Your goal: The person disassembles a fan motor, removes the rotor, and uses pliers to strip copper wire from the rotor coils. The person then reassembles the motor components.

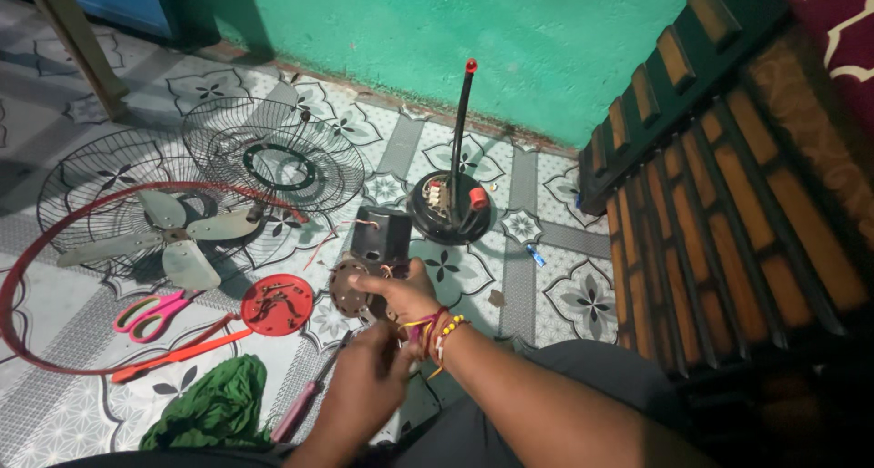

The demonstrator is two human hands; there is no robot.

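Patterned tile floor [546,304]: hands [387,340] meet beside round red cover [277,304].

Teal wall [437,31], floral grey-white floor tiles [564,286], red disc [277,304], pink scissors [150,311], green cloth [214,404], red ring [18,277].

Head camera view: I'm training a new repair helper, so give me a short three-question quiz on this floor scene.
1. True or false: the fan blade lies on a wire guard on the tiled floor.
2. What lies between the pink scissors and the brown round motor part? A) red disc B) green cloth C) fan base
3. Which hand wears thread bracelets at the wrist?

Key
1. True.
2. A, the red disc.
3. The right hand, whose fingers touch the motor part; the left hand is blurred below it.
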